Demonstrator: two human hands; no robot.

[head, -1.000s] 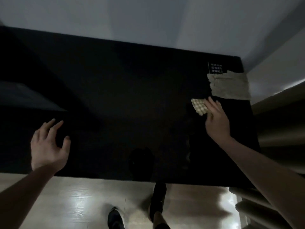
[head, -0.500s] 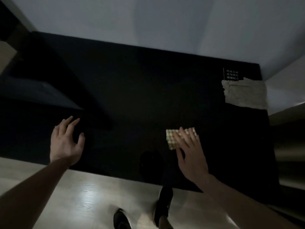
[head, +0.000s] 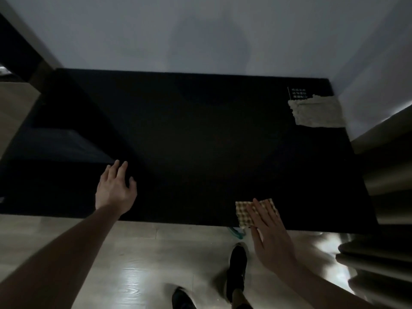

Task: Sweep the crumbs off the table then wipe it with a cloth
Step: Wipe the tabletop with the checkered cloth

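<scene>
- You stand at one black bench (head: 200, 141), the largest thing in view, its far edge against a pale wall (head: 200, 30) and its near edge just ahead of your feet.
- Below the near edge lies a light wood-look floor (head: 145, 264); two dark shoes (head: 237, 270) show on it.
- You have two cloths on the bench. The bigger one, a pale rough cloth (head: 316, 112), lies flat in the far right corner, just beside a small printed white label (head: 298, 93).
- The smaller one, a checked cloth (head: 243, 214), sits at the near edge on the right, its near corner reaching the edge or slightly past it.
- Your right hand (head: 270, 239) lies flat on the checked cloth; its fingers (head: 263, 210) are straight and close together, pressing down on the cloth, while the palm hangs out over the floor.
- Your left hand (head: 114, 188) is over the near left part of the bench, well apart from both cloths; its fingers (head: 119, 169) are loosely spread, gripping nothing. You cannot tell whether it touches the surface.
- No crumbs can be made out on the dark surface; it is too dim to count any.
</scene>
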